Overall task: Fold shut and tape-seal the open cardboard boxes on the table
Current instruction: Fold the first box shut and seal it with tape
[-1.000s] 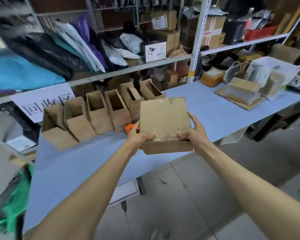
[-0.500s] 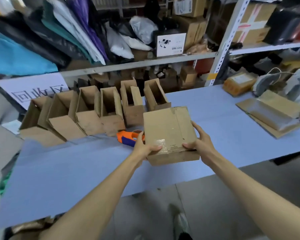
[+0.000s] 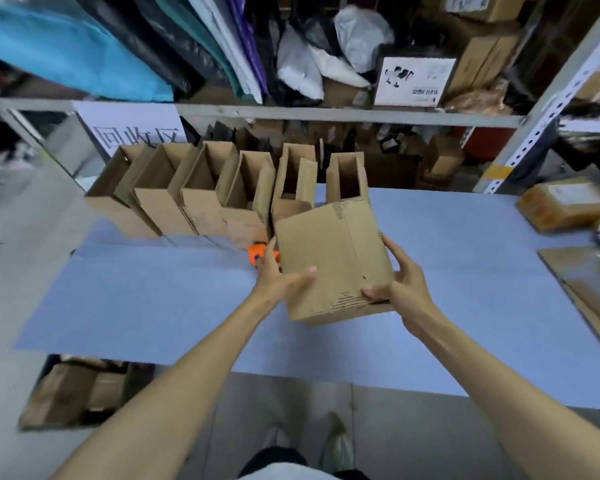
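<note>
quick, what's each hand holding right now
Left hand: grips the cardboard box by its left side, thumb on top.
Right hand: grips the same box at its near right corner.

Even soft indoor light, faint shadows, wide-angle bending at edges, slight motion blur

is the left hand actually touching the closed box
Touching. The head view shows the left hand gripping the closed box at its left edge, thumb lying across the top face.
</note>
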A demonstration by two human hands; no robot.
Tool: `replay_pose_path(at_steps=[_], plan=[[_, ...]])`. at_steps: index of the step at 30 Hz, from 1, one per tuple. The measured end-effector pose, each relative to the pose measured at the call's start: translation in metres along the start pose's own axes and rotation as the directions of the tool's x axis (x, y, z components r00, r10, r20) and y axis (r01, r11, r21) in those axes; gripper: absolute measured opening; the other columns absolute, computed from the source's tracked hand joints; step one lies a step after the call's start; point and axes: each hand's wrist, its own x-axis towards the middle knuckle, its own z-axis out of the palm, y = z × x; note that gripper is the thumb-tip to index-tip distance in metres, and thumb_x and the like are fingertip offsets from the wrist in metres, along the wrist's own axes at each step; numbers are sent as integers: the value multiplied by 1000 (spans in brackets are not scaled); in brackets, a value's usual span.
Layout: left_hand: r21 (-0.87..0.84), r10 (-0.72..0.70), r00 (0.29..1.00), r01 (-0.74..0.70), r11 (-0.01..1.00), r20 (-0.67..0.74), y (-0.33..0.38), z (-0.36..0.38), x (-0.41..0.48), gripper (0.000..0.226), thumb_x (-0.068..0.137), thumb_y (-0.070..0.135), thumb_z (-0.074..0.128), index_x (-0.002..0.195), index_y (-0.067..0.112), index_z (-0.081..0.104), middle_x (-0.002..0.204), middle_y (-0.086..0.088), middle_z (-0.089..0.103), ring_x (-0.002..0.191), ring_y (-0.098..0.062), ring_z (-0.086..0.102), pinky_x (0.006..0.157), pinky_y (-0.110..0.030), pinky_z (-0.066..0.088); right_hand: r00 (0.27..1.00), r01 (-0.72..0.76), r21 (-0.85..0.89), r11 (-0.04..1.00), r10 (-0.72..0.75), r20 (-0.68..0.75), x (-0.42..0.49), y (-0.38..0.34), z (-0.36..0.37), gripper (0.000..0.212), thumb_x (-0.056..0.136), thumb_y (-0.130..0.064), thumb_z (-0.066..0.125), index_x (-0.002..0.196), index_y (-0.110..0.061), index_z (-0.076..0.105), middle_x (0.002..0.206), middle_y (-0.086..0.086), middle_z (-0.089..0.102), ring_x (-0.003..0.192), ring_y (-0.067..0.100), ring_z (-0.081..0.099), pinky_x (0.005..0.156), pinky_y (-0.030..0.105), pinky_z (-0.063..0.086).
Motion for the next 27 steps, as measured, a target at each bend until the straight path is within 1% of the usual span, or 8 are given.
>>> replay_pose_path(at_steps=[4, 7, 11, 14, 17, 20, 23, 27], plan=[[101, 82, 971, -60, 993, -226, 18, -37, 17, 79, 66, 66, 70, 135, 38, 45, 141, -1, 37, 133, -19, 35, 110, -41, 36, 962, 228, -238, 944, -181, 205, 13, -6, 33, 105, 62, 13, 70, 141, -49, 40, 146, -16, 40, 126, 20, 48, 83, 42, 58], [77, 131, 959, -115, 990, -250, 34, -70, 23, 53, 81, 60, 57, 126, 33, 56, 132, -1, 53, 120, -14, 49, 91, -23, 43, 882, 444, -443, 779, -293, 369, 16, -11, 70, 107, 62, 10, 63, 143, -52, 32, 145, -22, 38, 128, 16, 45, 89, 34, 53], [25, 74, 971, -70, 997, -227, 33, -125, 29, 45, 90, 56, 49, 116, 23, 64, 115, 2, 61, 115, -18, 54, 84, -24, 40, 824, 563, -641, 522, -301, 479, 23, -8, 123, 100, 66, 1, 58, 143, -52, 23, 106, -3, 67, 92, 24, 61, 67, 41, 53], [-78, -155, 982, 148, 986, -104, 37, -167, 31, 36, 96, 49, 49, 117, 23, 59, 107, 1, 61, 94, -15, 57, 76, -31, 44, 826, 564, -767, 306, -221, 519, 31, -10, 160, 71, 71, -6, 54, 132, -36, 37, 78, 2, 63, 73, 28, 58, 56, 38, 40], [137, -242, 969, 248, 959, -56, 18, -203, 37, 35, 90, 13, 62, 124, 15, 52, 113, -6, 58, 83, -13, 55, 60, -28, 43, 795, 606, -776, 173, -161, 585, 34, -8, 192, 41, 79, -6, 55, 117, -19, 50, 73, 0, 54, 66, 25, 48, 49, 31, 28], [193, -271, 962, 268, 944, -9, -4, -223, 35, 47, 89, -6, 48, 131, 16, 46, 122, -11, 55, 89, -19, 56, 60, -28, 46, 814, 578, -791, 199, -200, 545, 38, -3, 211, 28, 80, -3, 58, 106, -15, 61, 80, 2, 60, 75, 24, 53, 51, 23, 24], [85, -240, 971, 240, 967, -20, -25, -225, 26, 58, 92, -6, 52, 141, 21, 37, 128, -6, 47, 101, -23, 55, 57, -27, 48, 752, 602, -784, 154, -440, 491, 42, 17, 214, 18, 71, -8, 71, 87, -17, 70, 88, -1, 69, 95, 27, 56, 73, 32, 47], [91, -213, 974, 220, 971, -76, -51, -221, 26, 66, 91, -1, 61, 143, 30, 35, 124, -7, 46, 92, -25, 59, 56, -33, 53, 781, 515, -791, 331, -562, 273, 42, 20, 210, 42, 74, -35, 67, 112, -17, 63, 119, 2, 56, 116, 26, 42, 94, 31, 39]])
